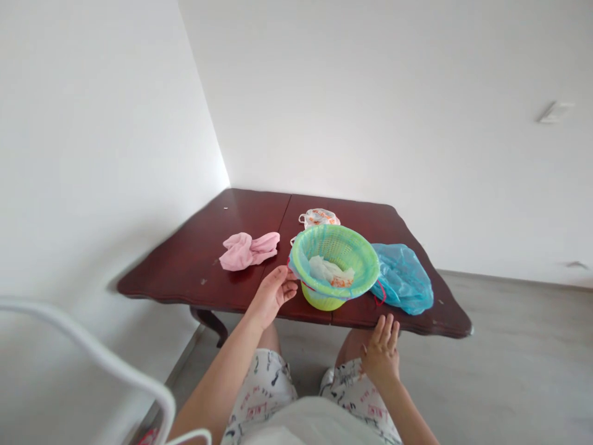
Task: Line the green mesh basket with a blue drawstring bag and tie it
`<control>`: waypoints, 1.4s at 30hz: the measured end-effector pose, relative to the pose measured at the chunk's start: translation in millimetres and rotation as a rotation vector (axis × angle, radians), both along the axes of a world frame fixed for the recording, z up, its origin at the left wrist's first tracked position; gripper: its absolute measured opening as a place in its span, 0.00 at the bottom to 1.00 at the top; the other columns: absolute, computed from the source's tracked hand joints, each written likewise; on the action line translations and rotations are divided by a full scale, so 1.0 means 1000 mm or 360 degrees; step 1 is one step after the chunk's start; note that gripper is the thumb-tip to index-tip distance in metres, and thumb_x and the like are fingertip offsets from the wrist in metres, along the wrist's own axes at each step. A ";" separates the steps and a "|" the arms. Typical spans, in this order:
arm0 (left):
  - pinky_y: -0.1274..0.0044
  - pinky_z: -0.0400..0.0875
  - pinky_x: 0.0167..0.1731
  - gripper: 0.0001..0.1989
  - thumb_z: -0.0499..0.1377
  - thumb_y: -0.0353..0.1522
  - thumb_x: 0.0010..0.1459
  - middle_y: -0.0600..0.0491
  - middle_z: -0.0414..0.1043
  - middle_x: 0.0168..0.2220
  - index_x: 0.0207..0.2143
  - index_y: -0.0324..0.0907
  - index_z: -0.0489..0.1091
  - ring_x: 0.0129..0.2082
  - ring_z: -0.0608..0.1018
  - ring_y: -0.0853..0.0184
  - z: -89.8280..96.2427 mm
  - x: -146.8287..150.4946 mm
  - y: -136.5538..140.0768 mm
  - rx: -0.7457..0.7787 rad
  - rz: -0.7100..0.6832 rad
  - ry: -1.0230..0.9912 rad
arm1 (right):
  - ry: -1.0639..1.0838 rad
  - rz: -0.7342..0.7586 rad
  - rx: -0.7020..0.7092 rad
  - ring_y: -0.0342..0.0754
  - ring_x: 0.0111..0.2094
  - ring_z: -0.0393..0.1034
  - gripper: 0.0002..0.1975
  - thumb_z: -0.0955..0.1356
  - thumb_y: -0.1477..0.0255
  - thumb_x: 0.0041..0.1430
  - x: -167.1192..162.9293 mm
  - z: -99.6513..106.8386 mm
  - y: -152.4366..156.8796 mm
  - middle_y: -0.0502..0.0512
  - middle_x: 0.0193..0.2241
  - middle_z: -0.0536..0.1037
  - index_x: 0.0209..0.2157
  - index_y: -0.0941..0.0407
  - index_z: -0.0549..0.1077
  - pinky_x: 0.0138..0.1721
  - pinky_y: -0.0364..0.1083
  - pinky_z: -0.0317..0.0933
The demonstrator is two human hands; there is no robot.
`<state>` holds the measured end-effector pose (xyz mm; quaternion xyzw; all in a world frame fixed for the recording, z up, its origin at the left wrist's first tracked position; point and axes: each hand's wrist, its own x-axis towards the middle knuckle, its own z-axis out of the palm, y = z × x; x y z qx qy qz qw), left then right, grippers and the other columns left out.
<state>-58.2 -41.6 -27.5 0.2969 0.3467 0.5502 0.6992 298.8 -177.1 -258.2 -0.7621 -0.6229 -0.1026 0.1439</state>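
The dark red wooden table (180, 262) carries everything. On it, a round green plastic basket (322, 301) stands near the front edge, probably for easy reach. Its thin blue plastic liner (365, 283) covers the rim, seemingly to stay spread. A crumpled blue plastic bag (405, 278) lies at right, a soft pink cloth (250, 251) at left. The right hand (382, 346), open and holding nothing, rests at the table edge, perhaps for support. The left hand (278, 290) curls by the liner; whether it pinches, I cannot tell. Inside sits a white plastic bag with orange print (327, 271).

Place: a room, apparently in a home
Table (185, 272): dark polished wood, scalloped edge, curved leg (214, 326)
Walls (352, 105): plain white, one switch-like plate (557, 112)
Floor (504, 327): grey, wood-look
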 end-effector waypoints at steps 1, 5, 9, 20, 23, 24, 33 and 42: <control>0.79 0.82 0.33 0.32 0.89 0.48 0.49 0.55 0.84 0.37 0.41 0.43 0.77 0.30 0.83 0.70 0.003 0.002 0.003 -0.0045 -0.0008 -0.0099 | 0.0012 0.0004 0.0019 0.84 0.89 0.31 0.63 0.69 0.69 0.75 0.000 -0.001 0.000 0.78 0.88 0.29 0.85 0.63 0.16 0.66 0.72 0.79; 0.79 0.82 0.34 0.26 0.87 0.41 0.53 0.58 0.82 0.34 0.40 0.42 0.76 0.31 0.83 0.71 0.016 0.004 0.003 -0.0046 0.0004 -0.0221 | 0.0044 0.0013 0.0031 0.82 0.89 0.32 0.63 0.71 0.70 0.73 0.002 -0.001 -0.001 0.76 0.88 0.26 0.85 0.62 0.17 0.71 0.71 0.74; 0.79 0.80 0.35 0.22 0.84 0.43 0.57 0.54 0.85 0.40 0.44 0.42 0.81 0.33 0.83 0.71 0.036 0.010 -0.001 0.0141 -0.0007 -0.0149 | 0.0038 0.0019 0.0025 0.79 0.89 0.33 0.63 0.71 0.71 0.72 0.000 0.005 -0.003 0.74 0.88 0.28 0.86 0.61 0.19 0.74 0.69 0.72; 0.53 0.67 0.71 0.10 0.65 0.37 0.78 0.44 0.91 0.55 0.53 0.50 0.88 0.58 0.85 0.46 0.059 0.049 -0.023 0.1476 0.0184 0.1552 | 0.0063 -0.0042 0.0140 0.78 0.89 0.39 0.65 0.71 0.71 0.70 -0.007 0.002 0.001 0.72 0.89 0.30 0.84 0.59 0.16 0.62 0.64 0.82; 0.56 0.68 0.70 0.10 0.67 0.35 0.76 0.45 0.91 0.54 0.56 0.51 0.87 0.57 0.87 0.47 0.059 0.053 -0.023 0.1435 0.0104 0.1470 | 0.0260 -0.0011 0.0045 0.77 0.90 0.32 0.60 0.68 0.72 0.71 -0.012 0.015 -0.001 0.74 0.89 0.34 0.87 0.62 0.23 0.67 0.70 0.77; 0.57 0.69 0.70 0.11 0.69 0.34 0.75 0.46 0.91 0.52 0.57 0.51 0.87 0.56 0.87 0.48 0.060 0.054 -0.023 0.1420 0.0089 0.1427 | 0.0402 0.0000 -0.0005 0.78 0.90 0.29 0.57 0.67 0.72 0.71 -0.013 0.022 0.000 0.75 0.89 0.36 0.89 0.64 0.30 0.71 0.74 0.71; 0.61 0.73 0.63 0.34 0.72 0.39 0.74 0.51 0.89 0.42 0.78 0.49 0.70 0.47 0.88 0.51 0.071 0.061 -0.024 0.1240 0.0170 0.1438 | 0.1721 0.0174 0.0173 0.66 0.68 0.81 0.34 0.64 0.45 0.78 -0.006 0.120 0.045 0.73 0.67 0.82 0.68 0.56 0.77 0.74 0.67 0.70; 0.49 0.58 0.79 0.12 0.65 0.33 0.75 0.50 0.90 0.49 0.59 0.51 0.77 0.59 0.87 0.46 0.054 0.072 -0.033 0.1627 0.0147 0.1927 | 0.2780 0.0396 0.0334 0.51 0.33 0.81 0.34 0.80 0.35 0.61 -0.035 0.209 0.076 0.51 0.38 0.84 0.48 0.49 0.77 0.39 0.51 0.80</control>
